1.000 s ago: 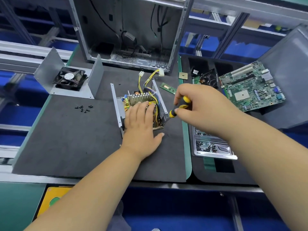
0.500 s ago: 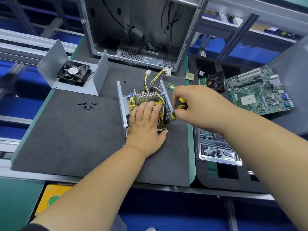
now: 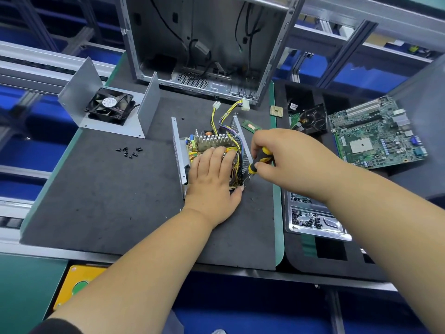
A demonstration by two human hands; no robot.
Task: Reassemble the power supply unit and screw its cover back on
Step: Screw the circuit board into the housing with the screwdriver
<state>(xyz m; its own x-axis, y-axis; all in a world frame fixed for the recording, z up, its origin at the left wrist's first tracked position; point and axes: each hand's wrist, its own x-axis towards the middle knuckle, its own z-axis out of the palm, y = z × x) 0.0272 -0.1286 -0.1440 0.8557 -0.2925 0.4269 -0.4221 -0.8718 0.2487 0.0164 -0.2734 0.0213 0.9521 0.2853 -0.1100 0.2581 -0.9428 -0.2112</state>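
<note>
My left hand (image 3: 213, 179) lies flat, fingers straight, pressing on the open power supply (image 3: 209, 150) at the middle of the bench (image 3: 96, 201). My right hand (image 3: 286, 160) grips a yellow-and-black screwdriver (image 3: 261, 160), its tip at the supply's near right corner. The cover (image 3: 108, 104), holding the fan, sits toward the far left corner, loose screws (image 3: 128, 150) nearby.

A dark grey foam mat (image 3: 101, 194) covered the green-edged tabletop (image 3: 279, 247). Behind it ran silver aluminium frame rails (image 3: 36, 66) over blue bins (image 3: 29, 155), partly blurred. A second black foam mat (image 3: 320, 263) lay to the right. A yellow panel with a green button (image 3: 77, 283) sat below the front edge under bright, even light.
</note>
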